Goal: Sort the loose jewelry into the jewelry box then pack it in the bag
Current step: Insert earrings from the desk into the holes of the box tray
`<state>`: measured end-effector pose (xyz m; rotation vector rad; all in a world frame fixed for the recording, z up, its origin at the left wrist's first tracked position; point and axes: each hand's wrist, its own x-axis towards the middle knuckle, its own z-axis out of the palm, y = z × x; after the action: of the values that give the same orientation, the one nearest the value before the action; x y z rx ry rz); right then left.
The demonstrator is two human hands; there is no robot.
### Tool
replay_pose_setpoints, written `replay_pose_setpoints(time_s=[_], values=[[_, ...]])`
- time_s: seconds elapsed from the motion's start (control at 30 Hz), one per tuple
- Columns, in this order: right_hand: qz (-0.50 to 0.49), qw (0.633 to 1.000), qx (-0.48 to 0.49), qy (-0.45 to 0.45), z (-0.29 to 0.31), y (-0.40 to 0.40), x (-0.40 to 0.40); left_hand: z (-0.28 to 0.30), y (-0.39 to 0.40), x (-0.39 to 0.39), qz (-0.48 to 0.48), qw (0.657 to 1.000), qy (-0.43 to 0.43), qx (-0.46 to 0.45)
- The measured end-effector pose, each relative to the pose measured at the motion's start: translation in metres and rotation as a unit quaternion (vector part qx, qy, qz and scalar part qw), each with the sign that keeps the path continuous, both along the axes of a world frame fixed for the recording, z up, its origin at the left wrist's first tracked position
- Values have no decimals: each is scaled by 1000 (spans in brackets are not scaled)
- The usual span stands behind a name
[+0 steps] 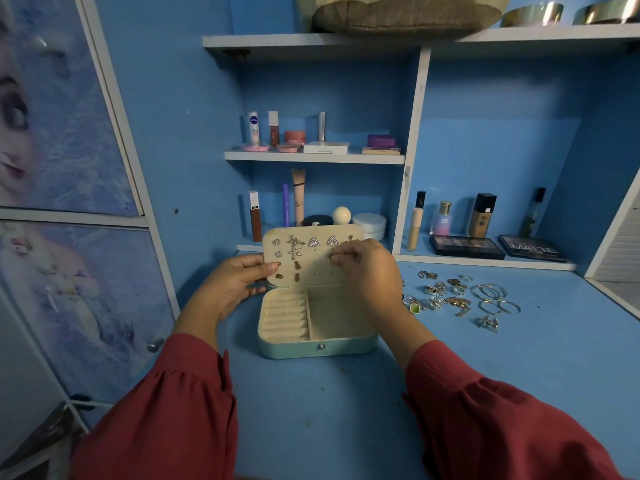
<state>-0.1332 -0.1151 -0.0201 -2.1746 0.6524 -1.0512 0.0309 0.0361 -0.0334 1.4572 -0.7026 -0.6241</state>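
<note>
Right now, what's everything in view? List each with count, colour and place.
jewelry box: one, teal with cream lining, open on the desk centre
earrings: about a dozen, silver and gold, pinned on the box's lid panel
loose jewelry: a pile of rings, hoops and charms, silver and gold, on the desk right of the box
palettes: two, black, lower right shelf
bottles: several, mixed colours, behind the palettes
cosmetics: many tubes and jars, mixed colours, two middle shelves
bag: one, brownish, top shelf
desk: one, blue
left hand: holds the lid's left edge
right hand: pinches a small earring at the lid panel
</note>
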Motion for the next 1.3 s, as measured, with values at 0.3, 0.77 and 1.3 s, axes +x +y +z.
replay_pose_setpoints(time_s=[0.3, 0.77, 1.3], values=[[-31, 995, 90, -43, 6, 8, -3, 1, 2, 0, -2, 1000, 3, 4], [45, 975, 215, -46, 0, 7, -3, 4, 6, -2, -24, 1000, 14, 6], [137, 869, 459, -122, 19, 6, -5, 6, 8, -3, -22, 1000, 11, 8]])
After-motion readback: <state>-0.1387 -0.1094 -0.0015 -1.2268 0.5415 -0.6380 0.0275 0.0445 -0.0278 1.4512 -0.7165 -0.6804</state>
